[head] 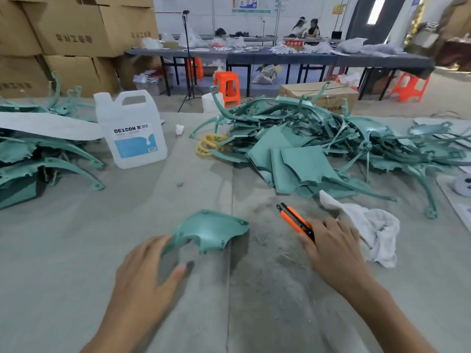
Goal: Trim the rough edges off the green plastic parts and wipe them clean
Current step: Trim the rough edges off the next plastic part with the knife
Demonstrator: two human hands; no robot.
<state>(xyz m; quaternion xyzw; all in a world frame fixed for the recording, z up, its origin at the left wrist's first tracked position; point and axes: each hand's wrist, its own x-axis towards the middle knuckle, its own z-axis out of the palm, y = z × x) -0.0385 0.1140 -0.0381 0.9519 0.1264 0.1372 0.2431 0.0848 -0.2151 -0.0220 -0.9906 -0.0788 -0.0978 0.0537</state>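
Beside curved green plastic part (211,230): left hand (150,273) open, right hand (334,248) gripping orange utility knife (293,217).
Unpinned (barely touched), it may skid mid-cut.

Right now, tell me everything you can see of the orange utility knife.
The utility knife has a plastic-looking orange body with a black strip and tip. It points away and leftward, low over the grey table cover; the right hand pinches its near end. Blade out or not: cannot tell.

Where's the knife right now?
Head view, right of centre on the table: the knife lies with its back end in the right hand, between the loose green part and the white rag.
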